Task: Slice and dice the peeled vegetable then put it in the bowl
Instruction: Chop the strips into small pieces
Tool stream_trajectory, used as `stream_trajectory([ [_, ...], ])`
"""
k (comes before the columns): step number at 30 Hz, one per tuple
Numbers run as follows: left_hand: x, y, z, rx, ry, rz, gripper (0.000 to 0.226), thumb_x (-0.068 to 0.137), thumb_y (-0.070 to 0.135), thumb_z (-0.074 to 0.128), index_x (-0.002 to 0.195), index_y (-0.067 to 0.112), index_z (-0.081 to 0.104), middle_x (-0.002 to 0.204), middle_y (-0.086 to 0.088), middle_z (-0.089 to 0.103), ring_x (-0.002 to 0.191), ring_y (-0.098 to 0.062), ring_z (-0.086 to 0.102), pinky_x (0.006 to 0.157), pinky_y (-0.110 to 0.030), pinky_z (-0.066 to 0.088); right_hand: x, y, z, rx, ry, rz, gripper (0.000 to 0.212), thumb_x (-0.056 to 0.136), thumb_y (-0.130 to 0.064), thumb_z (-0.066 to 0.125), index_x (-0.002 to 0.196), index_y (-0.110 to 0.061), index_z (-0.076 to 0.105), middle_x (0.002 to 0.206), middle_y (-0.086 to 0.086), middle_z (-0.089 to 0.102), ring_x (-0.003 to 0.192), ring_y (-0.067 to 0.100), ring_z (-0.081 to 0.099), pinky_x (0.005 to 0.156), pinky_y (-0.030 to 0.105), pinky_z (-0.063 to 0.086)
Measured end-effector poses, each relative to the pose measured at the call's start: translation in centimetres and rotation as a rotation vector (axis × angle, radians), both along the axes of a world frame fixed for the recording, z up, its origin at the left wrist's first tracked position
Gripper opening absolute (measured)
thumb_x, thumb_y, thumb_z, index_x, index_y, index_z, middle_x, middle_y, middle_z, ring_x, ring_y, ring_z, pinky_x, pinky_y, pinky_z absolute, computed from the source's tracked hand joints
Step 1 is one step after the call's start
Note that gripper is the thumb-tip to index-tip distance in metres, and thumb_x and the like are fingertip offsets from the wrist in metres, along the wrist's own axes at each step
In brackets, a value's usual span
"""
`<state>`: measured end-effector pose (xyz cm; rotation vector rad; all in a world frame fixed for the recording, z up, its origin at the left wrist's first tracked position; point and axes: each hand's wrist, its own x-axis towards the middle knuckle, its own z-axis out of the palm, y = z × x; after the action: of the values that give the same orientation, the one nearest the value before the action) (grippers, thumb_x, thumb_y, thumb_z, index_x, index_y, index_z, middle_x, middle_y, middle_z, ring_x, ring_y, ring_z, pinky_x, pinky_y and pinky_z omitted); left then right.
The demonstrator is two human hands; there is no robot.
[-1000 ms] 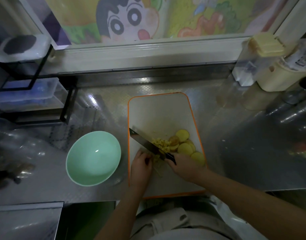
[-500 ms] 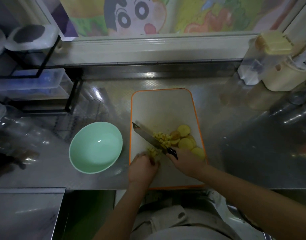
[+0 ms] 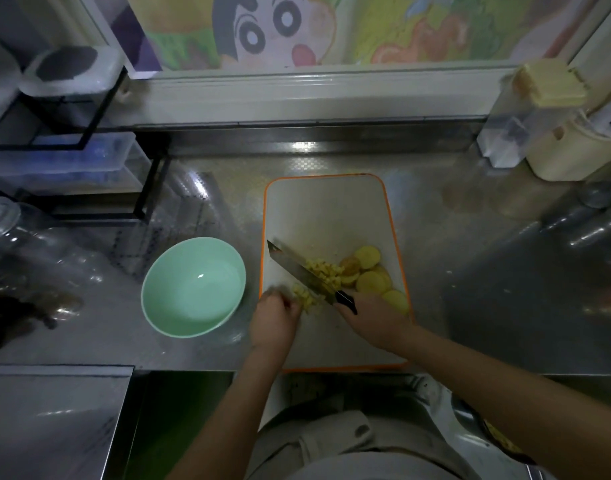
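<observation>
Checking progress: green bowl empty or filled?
Empty. The green bowl is bare inside; diced pieces and slices lie on the cutting board.

- Our left hand (image 3: 274, 320) and right hand (image 3: 376, 322) are bare, forearms (image 3: 504, 386) too, up to the frame's edge.
- We wear a pale grey creased garment (image 3: 331, 445) with a small dark spot (image 3: 360, 430).

We recorded yellow round slices (image 3: 370, 282) overlapping at the right edge of the orange-rimmed board (image 3: 326, 216), small dice (image 3: 323, 273) heaped just left of them against the knife (image 3: 295, 266), and the mint-green bowl (image 3: 148, 306) upright on the bench (image 3: 470, 237) beside the board.
</observation>
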<state>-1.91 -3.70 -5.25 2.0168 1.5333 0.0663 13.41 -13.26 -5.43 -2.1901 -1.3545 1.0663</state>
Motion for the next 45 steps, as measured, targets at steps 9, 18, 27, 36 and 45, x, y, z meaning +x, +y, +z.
stream_trajectory([
  [9, 0.4, 0.5, -0.9, 0.036, -0.174, 0.059, 0.014, 0.092, 0.012, 0.051, 0.092, 0.000, 0.057, 0.098, -0.017, 0.056, 0.087, -0.032, 0.056, 0.067, -0.028, 0.033, -0.2, -0.2, 0.5, -0.017, -0.013, -0.004, 0.036, 0.100, -0.034, 0.041, 0.094, -0.002, 0.057, 0.062, -0.002, 0.042, 0.059, 0.021, 0.045, 0.053, 0.032, 0.029],
  [18, 0.9, 0.2, -1.8, -0.018, -0.280, 0.103, 0.029, 0.090, 0.015, 0.054, 0.117, 0.006, 0.053, 0.118, -0.014, 0.052, 0.106, -0.030, 0.053, 0.091, -0.036, 0.042, -1.0, -0.4, 1.5, 0.027, -0.012, -0.042, 0.038, 0.099, -0.030, 0.044, 0.063, -0.028, 0.034, 0.057, -0.006, 0.037, 0.050, 0.009, 0.036, 0.046, 0.024, 0.023],
  [27, 1.2, 0.5, -2.2, 0.004, -0.264, 0.018, 0.024, 0.086, 0.006, 0.054, 0.109, 0.004, 0.061, 0.109, -0.014, 0.054, 0.094, -0.028, 0.055, 0.078, -0.024, 0.038, -1.1, 0.0, 1.5, 0.000, -0.025, -0.077, 0.037, 0.097, -0.041, 0.045, 0.084, -0.007, 0.054, 0.065, 0.004, 0.049, 0.060, 0.021, 0.048, 0.054, 0.033, 0.034],
  [36, 1.2, 0.6, -2.7, 0.055, -0.324, 0.082, 0.011, 0.086, 0.009, 0.058, 0.094, 0.007, 0.065, 0.086, 0.001, 0.054, 0.080, -0.018, 0.054, 0.069, -0.022, 0.036, -1.0, 0.3, 1.9, -0.071, -0.038, -0.031, 0.038, 0.097, -0.040, 0.044, 0.064, -0.025, 0.034, 0.058, -0.003, 0.037, 0.049, 0.012, 0.035, 0.048, 0.029, 0.026],
  [45, 1.0, 1.1, -3.6, 0.022, -0.339, 0.087, 0.005, 0.084, 0.010, 0.060, 0.084, 0.009, 0.066, 0.083, -0.004, 0.063, 0.074, -0.016, 0.057, 0.066, -0.022, 0.038, -1.6, 0.7, 3.3, -0.115, -0.083, -0.016, 0.039, 0.099, -0.036, 0.043, 0.064, -0.023, 0.030, 0.060, -0.004, 0.037, 0.049, 0.009, 0.035, 0.042, 0.023, 0.022],
])
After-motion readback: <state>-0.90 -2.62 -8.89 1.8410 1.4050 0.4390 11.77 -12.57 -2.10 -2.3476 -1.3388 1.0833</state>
